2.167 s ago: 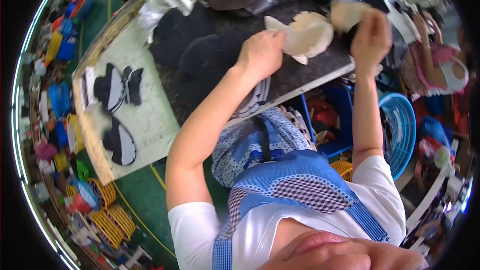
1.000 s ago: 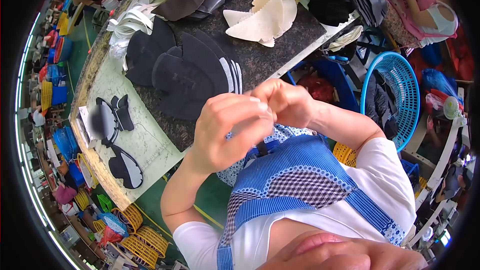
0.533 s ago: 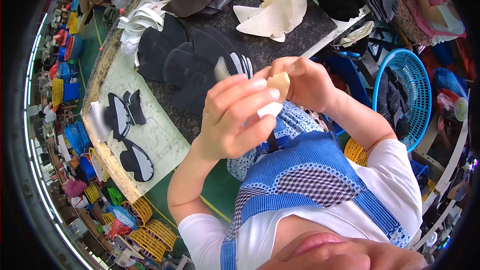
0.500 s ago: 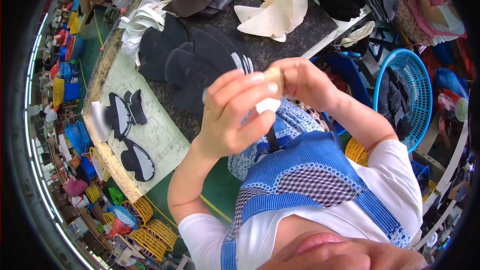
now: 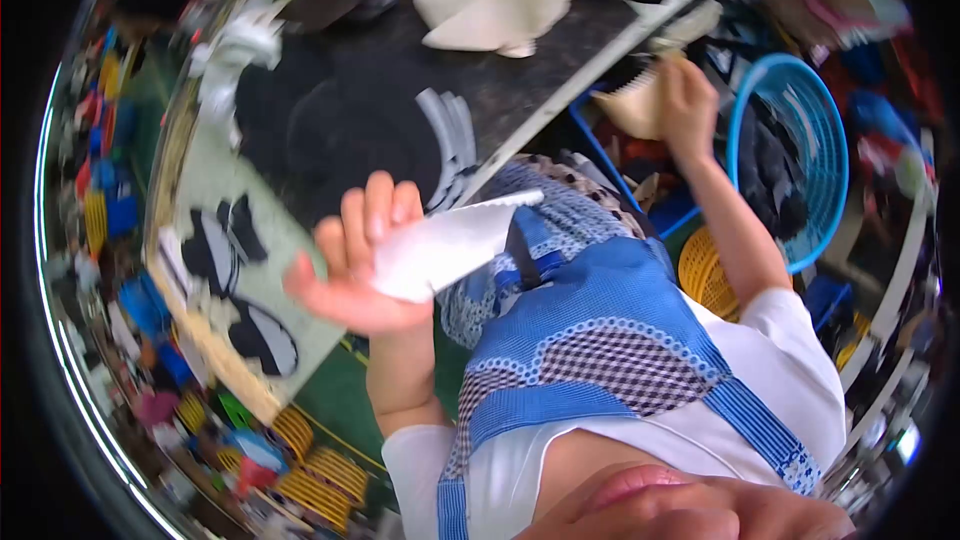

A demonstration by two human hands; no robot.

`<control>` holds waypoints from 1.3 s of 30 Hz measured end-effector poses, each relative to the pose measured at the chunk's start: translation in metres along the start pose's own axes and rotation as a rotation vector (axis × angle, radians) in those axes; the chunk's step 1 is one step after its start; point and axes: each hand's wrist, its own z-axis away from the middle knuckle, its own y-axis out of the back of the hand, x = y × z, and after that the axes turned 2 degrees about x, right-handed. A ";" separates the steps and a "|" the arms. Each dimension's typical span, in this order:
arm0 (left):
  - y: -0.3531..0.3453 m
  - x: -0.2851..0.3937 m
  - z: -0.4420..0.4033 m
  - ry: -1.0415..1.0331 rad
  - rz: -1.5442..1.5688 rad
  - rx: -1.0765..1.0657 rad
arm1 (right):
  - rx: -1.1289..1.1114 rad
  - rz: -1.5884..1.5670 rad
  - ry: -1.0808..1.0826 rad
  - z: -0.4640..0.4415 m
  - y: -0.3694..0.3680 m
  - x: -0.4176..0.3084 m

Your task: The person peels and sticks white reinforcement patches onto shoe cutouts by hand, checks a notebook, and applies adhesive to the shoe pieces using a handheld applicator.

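Observation:
My left hand (image 5: 365,265) is raised in front of the apron, its thumb and fingertips spread, and it holds a white piece (image 5: 440,252) with a serrated upper edge. My right hand (image 5: 688,105) pinches a beige piece (image 5: 637,107) with a toothed edge over a blue bin (image 5: 680,214). Several cream pieces (image 5: 500,2) lie overlapped on the dark tabletop. Left of them is a pile of black pieces (image 5: 340,125), and grey-white strips (image 5: 447,140) fan out at its side. Motion blurs both hands.
Black-and-white cut pieces (image 5: 262,338) lie on the pale board (image 5: 315,325) at left. White strips (image 5: 238,45) sit at the table's far-left edge. A blue basket (image 5: 835,165) with dark pieces stands at right, near a yellow basket (image 5: 705,270). Another person's arm shows at upper right.
My hands, close together before, are now apart. The right has moved right and up with the beige piece; the left has moved left and down, and its white piece now shows much more fully.

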 end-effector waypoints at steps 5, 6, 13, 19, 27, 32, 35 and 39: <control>0.025 0.035 0.004 0.095 0.038 0.103 | -0.359 0.344 0.297 0.002 0.028 -0.010; 0.032 0.037 0.002 0.160 -0.027 0.009 | -0.438 0.118 0.238 0.012 0.011 -0.051; 0.025 0.022 0.011 0.129 -0.989 -0.008 | -1.472 -0.542 0.251 0.065 -0.077 -0.182; 0.043 0.037 0.033 0.095 -1.119 0.229 | -1.389 -0.630 -0.281 0.071 -0.081 -0.176; 0.076 -0.015 0.075 0.190 -0.181 0.092 | -1.160 -0.660 -0.440 0.086 -0.079 -0.147; 0.057 -0.023 0.082 -0.029 -0.757 0.279 | -1.115 -0.686 -0.339 0.099 -0.066 -0.135; 0.049 -0.027 0.081 -0.109 -0.784 0.272 | -1.215 -0.755 -0.454 0.092 -0.059 -0.141; 0.047 -0.021 0.074 -0.233 -0.994 0.195 | -1.100 -0.778 -0.192 0.094 -0.071 -0.151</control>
